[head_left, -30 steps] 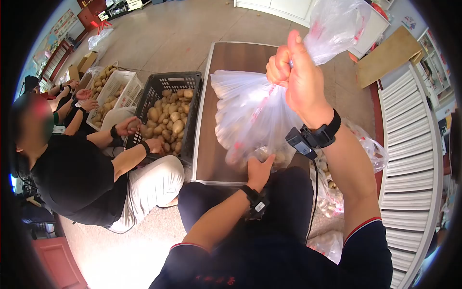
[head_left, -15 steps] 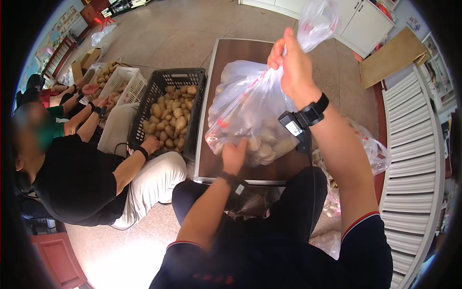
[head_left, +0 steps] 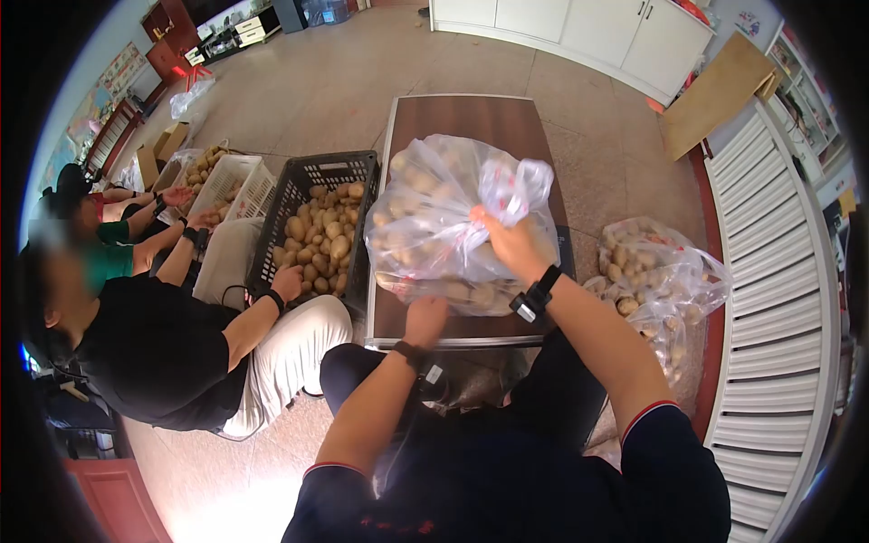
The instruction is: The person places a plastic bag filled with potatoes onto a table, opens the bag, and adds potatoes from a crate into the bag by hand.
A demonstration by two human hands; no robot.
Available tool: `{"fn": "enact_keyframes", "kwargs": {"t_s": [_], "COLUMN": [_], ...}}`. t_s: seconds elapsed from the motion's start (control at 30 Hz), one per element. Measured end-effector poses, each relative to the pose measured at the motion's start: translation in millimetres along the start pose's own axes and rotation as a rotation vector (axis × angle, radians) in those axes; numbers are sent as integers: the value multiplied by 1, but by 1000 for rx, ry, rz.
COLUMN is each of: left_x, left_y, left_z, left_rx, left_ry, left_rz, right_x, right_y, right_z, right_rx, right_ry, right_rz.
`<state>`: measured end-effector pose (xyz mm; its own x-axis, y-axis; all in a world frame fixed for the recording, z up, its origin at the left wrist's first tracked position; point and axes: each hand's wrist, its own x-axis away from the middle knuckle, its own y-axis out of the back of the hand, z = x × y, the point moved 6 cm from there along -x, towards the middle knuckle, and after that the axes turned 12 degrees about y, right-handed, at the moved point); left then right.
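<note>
A large clear plastic bag [head_left: 421, 195] full of potatoes rests on the brown low table [head_left: 480, 118] before me. My right hand [head_left: 509, 242] is closed round the bag's twisted neck, and the loose top of the bag sticks out above the fist. At the bag's near left edge is my left hand [head_left: 427, 319], smeared by motion. Its fingers are hard to make out, and whether it touches the bag is unclear.
Left of the table stands a black crate [head_left: 321, 163] of potatoes, with a co-worker's hand [head_left: 287, 282] at its edge. A white crate [head_left: 258, 181] is beyond it. More bagged potatoes [head_left: 647, 262] lie on the floor at right, beside a white slatted rail [head_left: 769, 299].
My right hand has come down and nearer, lowering the bag's neck from upright onto the bulging bag. My left hand has drawn slightly down, off the bag's lower side.
</note>
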<state>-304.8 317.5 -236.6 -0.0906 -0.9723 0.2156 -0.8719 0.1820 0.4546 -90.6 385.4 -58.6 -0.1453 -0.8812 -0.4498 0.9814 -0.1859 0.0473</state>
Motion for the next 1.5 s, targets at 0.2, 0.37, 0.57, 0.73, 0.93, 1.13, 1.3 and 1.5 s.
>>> {"fn": "enact_keyframes", "kwargs": {"t_s": [0.2, 0.37, 0.57, 0.73, 0.93, 1.13, 1.3, 1.5], "left_x": [38, 31, 22, 31, 47, 45, 82, 94], "left_y": [52, 73, 56, 36, 76, 121, 91, 80], "left_z": [-99, -139, -192, -183, -180, -138, -112, -170], "left_rx": [30, -31, -238, -545, -330, -235, -670, -405], "left_ry": [111, 18, -455, -589, -402, 63, -253, -515], "left_rz": [-130, -215, -37, -16, 188, 505, 756, 632], "right_x": [35, 48, 69, 86, 167, 265, 272, 137], "right_y": [12, 17, 13, 17, 11, -16, -16, 0], "right_z": [16, 3, 32, 104, 84, 43, 21, 135], "right_rx": [229, 338, 224, 386, 531, 829, 566, 209], "right_ry": [66, -134, -8, 278, 336, 86, 137, -239], "right_rz": [170, 131, 205, 251, 587, 1484, 1457, 1236]}}
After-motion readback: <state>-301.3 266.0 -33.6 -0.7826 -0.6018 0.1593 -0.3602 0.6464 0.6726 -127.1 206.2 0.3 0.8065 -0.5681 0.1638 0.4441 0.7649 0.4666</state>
